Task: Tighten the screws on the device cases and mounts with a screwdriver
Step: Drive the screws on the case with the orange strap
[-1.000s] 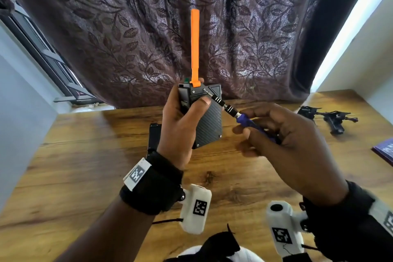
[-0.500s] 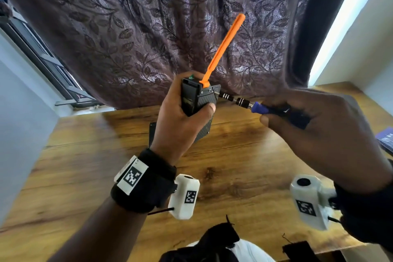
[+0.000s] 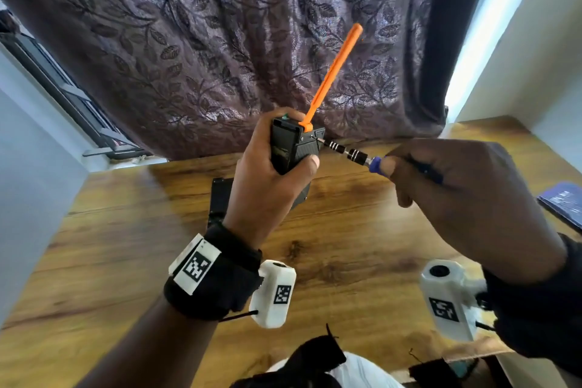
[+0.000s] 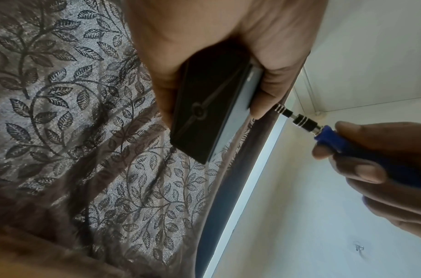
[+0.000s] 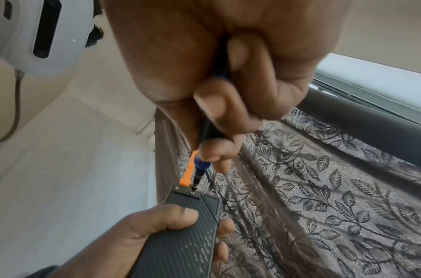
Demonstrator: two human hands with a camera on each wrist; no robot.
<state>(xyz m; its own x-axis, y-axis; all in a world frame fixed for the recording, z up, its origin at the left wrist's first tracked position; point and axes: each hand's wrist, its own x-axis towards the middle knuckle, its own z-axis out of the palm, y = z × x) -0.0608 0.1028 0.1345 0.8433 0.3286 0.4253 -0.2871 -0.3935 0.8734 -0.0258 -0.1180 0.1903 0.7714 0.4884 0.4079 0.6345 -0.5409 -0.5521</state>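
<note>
The left hand (image 3: 277, 179) grips the black case (image 5: 185, 235) — the right hand (image 3: 466, 198) pinches the screwdriver (image 3: 352, 154), tip seated in one corner screw (image 5: 193, 192). How tight it is can't be told — a second screw (image 5: 176, 187) waits beside it.

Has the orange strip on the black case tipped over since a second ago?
Yes. The orange strip now leans right against the curtain; it stood upright before.

Left hand (image 3: 271, 173) grips black device case (image 3: 294, 148) upright above wooden tabletop (image 3: 126, 246); orange strap (image 3: 333, 72) sticks up from case top, tilted right. Right hand (image 3: 466, 198) holds blue-handled screwdriver (image 3: 356, 155), tip against case's upper right corner. Leaf-patterned curtain (image 3: 220, 41) behind.
</note>
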